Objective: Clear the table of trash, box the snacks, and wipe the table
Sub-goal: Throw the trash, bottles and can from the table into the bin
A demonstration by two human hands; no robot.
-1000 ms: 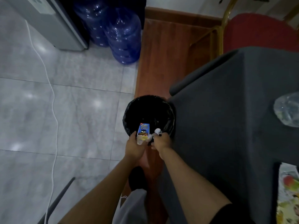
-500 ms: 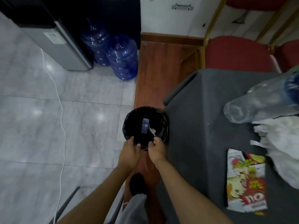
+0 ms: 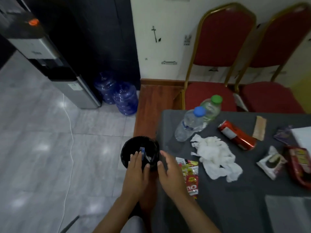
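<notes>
Nearest, both hands are empty with fingers spread loose: the left hand hangs over the near rim of the black bin, and the right hand sits just beside it over the table's corner, apparently between loads of trash. Down in the bin lie a small blue carton and a white scrap, so clearing looks begun but far from done. The bin stands on the floor tight against the grey-clothed table, likely so rubbish can go straight in. By the right hand, a red and yellow snack wrapper lies flat near the edge, probably the easiest next pick. Beyond it a crumpled white tissue is heaped, then a clear bottle with a blue cap and one with a green cap, a dented red can on its side and other packets further right. Past the table stand two red chairs with gold frames against a marked white wall; to the left, pale glossy floor tiles, blue water jugs and a water dispenser
</notes>
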